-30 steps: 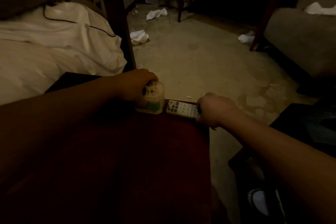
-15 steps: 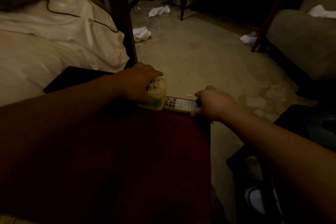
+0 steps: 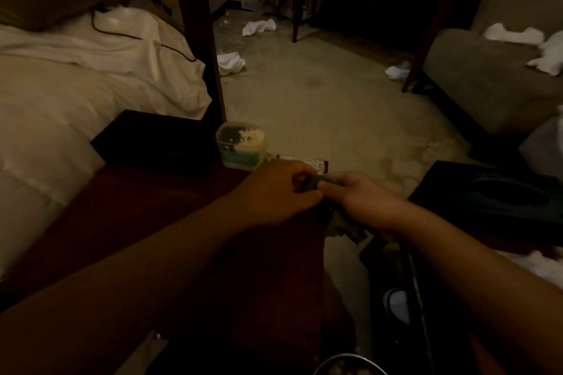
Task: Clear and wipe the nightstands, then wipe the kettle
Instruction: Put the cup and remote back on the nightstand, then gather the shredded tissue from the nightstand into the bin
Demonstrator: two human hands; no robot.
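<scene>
A dark red nightstand (image 3: 170,237) fills the lower left. At its far edge stands a clear plastic jar (image 3: 240,144) with white contents and a teal label. A white remote (image 3: 300,160) lies right of the jar, partly hidden behind my left hand. My left hand (image 3: 274,192) and my right hand (image 3: 356,195) meet at the nightstand's right edge, and both pinch a dark greyish cloth (image 3: 341,222) that hangs down below them.
A black box (image 3: 155,143) sits on the nightstand beside the bed (image 3: 76,85). White crumpled tissues (image 3: 259,27) lie on the carpet. A sofa (image 3: 487,79) stands at the right, with a dark tray (image 3: 493,198) in front of it. A round bin rim (image 3: 350,365) shows at the bottom.
My left hand let go of the jar and my right hand left the remote. Both hands drew back to the nightstand's right edge and now hold a cloth together.
</scene>
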